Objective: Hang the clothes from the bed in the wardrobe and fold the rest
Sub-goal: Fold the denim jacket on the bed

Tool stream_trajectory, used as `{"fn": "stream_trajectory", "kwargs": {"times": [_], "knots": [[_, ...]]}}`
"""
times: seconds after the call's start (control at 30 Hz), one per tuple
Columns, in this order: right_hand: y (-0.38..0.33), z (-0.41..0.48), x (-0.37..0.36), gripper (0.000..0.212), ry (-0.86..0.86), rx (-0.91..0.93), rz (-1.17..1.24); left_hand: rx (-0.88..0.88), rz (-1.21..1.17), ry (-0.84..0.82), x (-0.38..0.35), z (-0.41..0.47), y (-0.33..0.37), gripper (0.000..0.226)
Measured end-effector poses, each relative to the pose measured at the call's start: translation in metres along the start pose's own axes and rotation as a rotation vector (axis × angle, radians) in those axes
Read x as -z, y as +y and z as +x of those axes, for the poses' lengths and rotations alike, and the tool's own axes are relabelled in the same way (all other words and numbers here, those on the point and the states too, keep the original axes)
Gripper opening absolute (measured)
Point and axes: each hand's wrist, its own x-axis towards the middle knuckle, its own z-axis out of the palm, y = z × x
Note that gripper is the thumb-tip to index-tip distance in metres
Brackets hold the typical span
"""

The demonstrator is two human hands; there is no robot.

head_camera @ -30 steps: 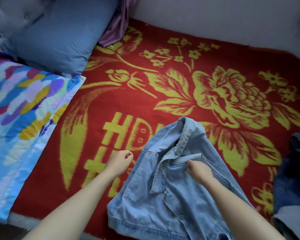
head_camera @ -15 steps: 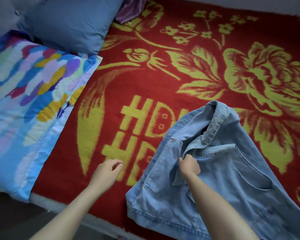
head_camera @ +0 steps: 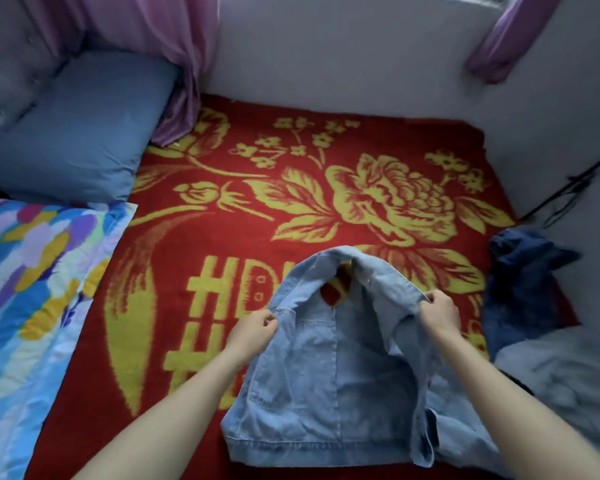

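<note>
Hands first: the left hand [head_camera: 255,329] and the right hand [head_camera: 439,315] each pinch a fold of a light denim jacket [head_camera: 326,393] between thumb and curled fingers, holding it spread between them. They work over a bed covered by a red blanket [head_camera: 222,209] with yellow flowers and lettering. It sits in a corner of pale wall [head_camera: 343,57], with a grey tufted headboard [head_camera: 7,74] at far left. A blue pillow [head_camera: 80,133] leans there, a multicoloured pillow [head_camera: 32,289] lies nearer along the left side, and purple curtains [head_camera: 153,46] hang at the back. On the right edge of the bed a dark blue garment [head_camera: 523,299] is heaped against a grey one [head_camera: 568,382]. The jacket's collar arches up just beyond the hands, red blanket showing through the neck opening, while its body drops between the forearms and the hem rests flat on the blanket near the bed's front edge. Half a second ago the left hand was off the cloth, loosely curled above the blanket beside the jacket, and only the right hand gripped the front near the collar; now both hold it and the upper part is raised. The view has also tilted up, bringing wall and curtains in.
</note>
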Motion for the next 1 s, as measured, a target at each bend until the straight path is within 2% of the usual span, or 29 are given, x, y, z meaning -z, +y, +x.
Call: {"fn": "stream_trajectory", "kwargs": {"times": [0.1, 0.13, 0.27, 0.37, 0.43, 0.5, 0.6, 0.63, 0.8, 0.87, 0.93, 1.0], "knots": [[0.004, -0.010, 0.088, 0.016, 0.085, 0.038, 0.043, -0.184, 0.102, -0.017, -0.007, -0.001, 0.064, 0.027], [0.004, -0.016, 0.115, 0.015, 0.091, 0.086, 0.071, -0.250, 0.150, -0.010, -0.011, -0.004, 0.084, 0.035], [0.004, -0.052, 0.199, 0.020, 0.092, 0.293, 0.147, -0.406, 0.435, 0.029, -0.036, -0.031, 0.143, 0.092], [0.003, -0.079, 0.254, 0.028, 0.139, 0.423, 0.263, -0.467, 0.466, -0.070, -0.066, -0.047, 0.173, 0.114], [0.000, -0.097, 0.286, 0.022, 0.180, 0.458, 0.393, -0.502, 0.443, -0.187, -0.087, -0.053, 0.191, 0.118], [0.005, -0.114, 0.316, 0.018, 0.218, 0.454, 0.518, -0.555, 0.337, -0.290, -0.110, -0.066, 0.212, 0.116], [0.020, -0.126, 0.343, 0.033, 0.216, 0.438, 0.574, -0.531, -0.040, -0.431, -0.127, -0.078, 0.234, 0.108], [0.026, -0.129, 0.350, 0.034, 0.193, 0.437, 0.595, -0.548, -0.094, -0.489, -0.129, -0.080, 0.240, 0.105], [0.046, -0.144, 0.387, 0.014, 0.084, 0.459, 0.709, -0.767, -0.025, -0.685, -0.124, -0.104, 0.301, 0.089], [0.049, -0.144, 0.394, 0.015, 0.048, 0.490, 0.736, -0.820, -0.050, -0.806, -0.123, -0.119, 0.324, 0.066], [0.053, -0.144, 0.403, 0.014, 0.050, 0.523, 0.750, -0.866, 0.051, -0.741, -0.134, -0.125, 0.339, 0.045], [0.055, -0.143, 0.407, 0.014, 0.066, 0.523, 0.765, -0.822, 0.115, -0.643, -0.147, -0.121, 0.340, 0.038]]}}
